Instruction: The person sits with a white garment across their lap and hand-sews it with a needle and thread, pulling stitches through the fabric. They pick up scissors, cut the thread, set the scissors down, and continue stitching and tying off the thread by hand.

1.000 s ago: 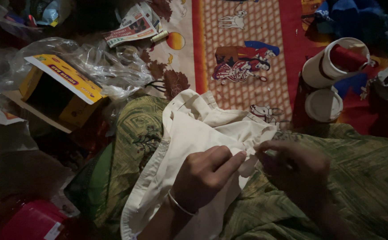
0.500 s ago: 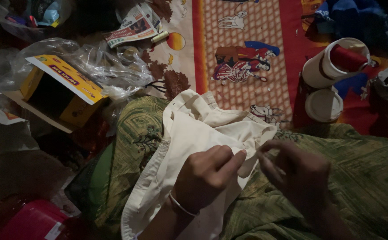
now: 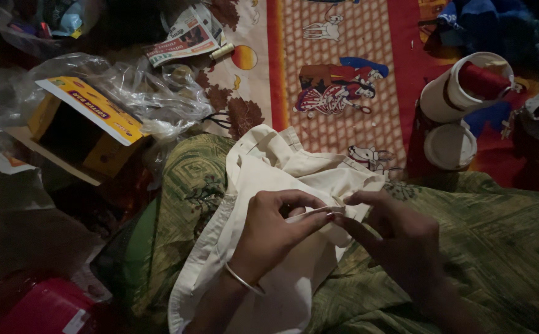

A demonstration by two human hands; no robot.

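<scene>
A cream cloth garment (image 3: 269, 173) lies over my lap, which is covered by green patterned fabric (image 3: 498, 247). My left hand (image 3: 275, 232), with a thin bangle on the wrist, pinches a fold of the cream cloth between thumb and fingers. My right hand (image 3: 399, 238) meets it from the right and grips the same fold at its edge. Whether a needle or thread is between the fingers is too dark to tell.
A white open container with a red roll inside (image 3: 464, 86) and its round lid (image 3: 449, 147) sit on a red printed sheet (image 3: 343, 74) at the upper right. A yellow cardboard box (image 3: 81, 124), clear plastic bags (image 3: 152, 89) and papers (image 3: 183, 40) lie at the left. A pink object (image 3: 41, 309) is at the bottom left.
My left hand has shifted up and spread its fingers along the fold. My right hand has moved left and closed in on the same fold.
</scene>
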